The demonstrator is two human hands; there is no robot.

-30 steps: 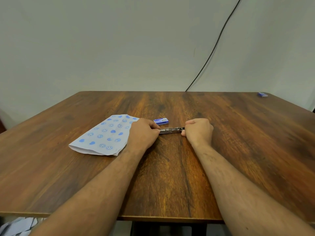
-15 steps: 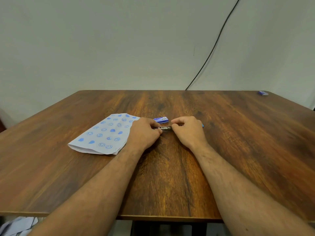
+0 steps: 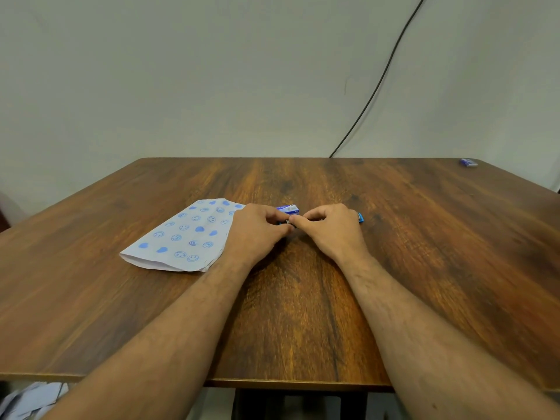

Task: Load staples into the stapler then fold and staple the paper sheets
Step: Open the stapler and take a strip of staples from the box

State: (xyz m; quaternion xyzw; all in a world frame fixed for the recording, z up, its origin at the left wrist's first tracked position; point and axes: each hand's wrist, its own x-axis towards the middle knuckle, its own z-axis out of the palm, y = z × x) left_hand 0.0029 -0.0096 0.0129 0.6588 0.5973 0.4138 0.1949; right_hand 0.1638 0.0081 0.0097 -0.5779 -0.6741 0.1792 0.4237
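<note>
While your two hands were set apart along the metal a second ago, with a bright stretch of the stapler's open channel showing between them, they have now closed in until the thumbs nearly touch over it. Your left hand (image 3: 257,228) sits at the left end, its grip pinched together on that end of the stapler (image 3: 360,217), and your right hand (image 3: 331,227) has slid leftward over the body, fingers curled down onto it, so that only a blue tip shows past your right knuckles. Both grips read as clamped on the stapler, which lies low on the desk (image 3: 303,313) near its middle. That closing-in suggests the magazine is being pushed shut, or a strip seated, though the hands hide the channel and you cannot tell from here whether staples are inside. Just behind your thumbs, the small staple box (image 3: 289,209) lies on the wood. To the left, partly under your left wrist, the printed paper sheets (image 3: 181,234) lie flat and not yet stapled. Loading looks near its end; folding and stapling are all ahead of you.
</note>
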